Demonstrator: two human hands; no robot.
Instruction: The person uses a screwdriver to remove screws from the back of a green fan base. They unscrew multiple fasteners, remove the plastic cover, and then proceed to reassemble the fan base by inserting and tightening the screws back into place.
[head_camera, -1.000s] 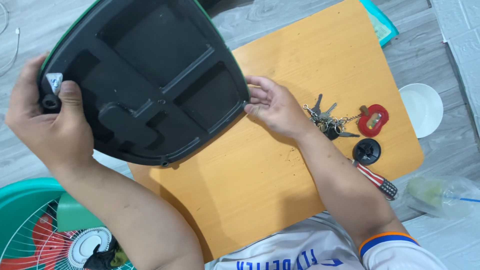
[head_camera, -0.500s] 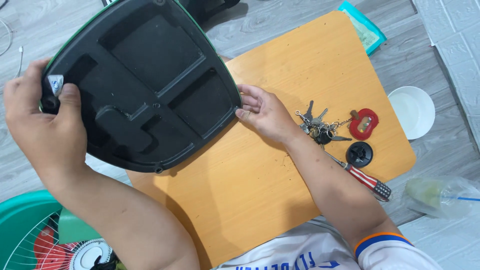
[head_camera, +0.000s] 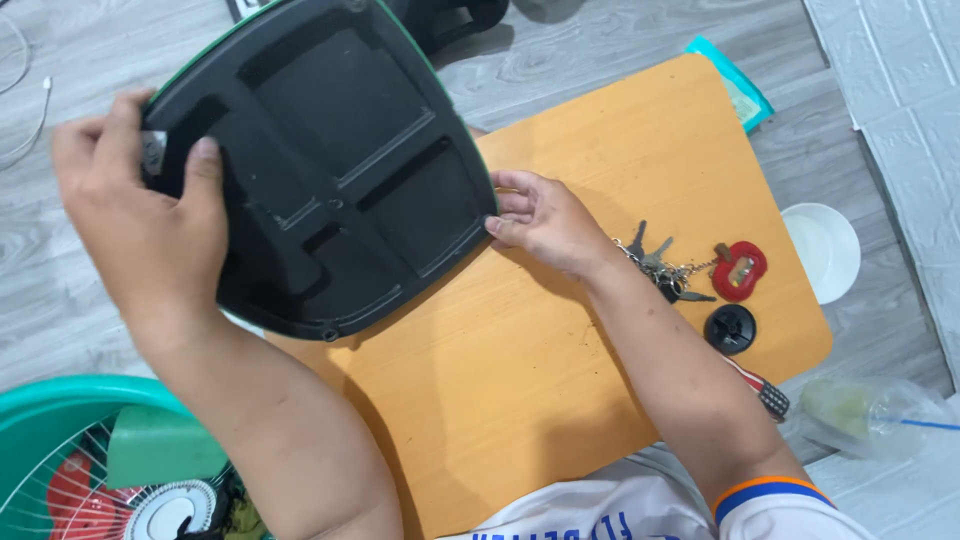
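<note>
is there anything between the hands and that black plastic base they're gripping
Nothing visible. The left hand grips the black base at its left edge, and the right hand touches its right edge directly, above the wooden board.

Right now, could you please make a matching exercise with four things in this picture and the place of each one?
Things:
1. black plastic base
2. bunch of keys
3. white dish
4. black round cap

Places:
A. on the floor, right of the board
B. held up between both hands
C. on the board, below the red tag
D. on the board, beside the right wrist

Pairs: 1-B, 2-D, 3-A, 4-C
</note>
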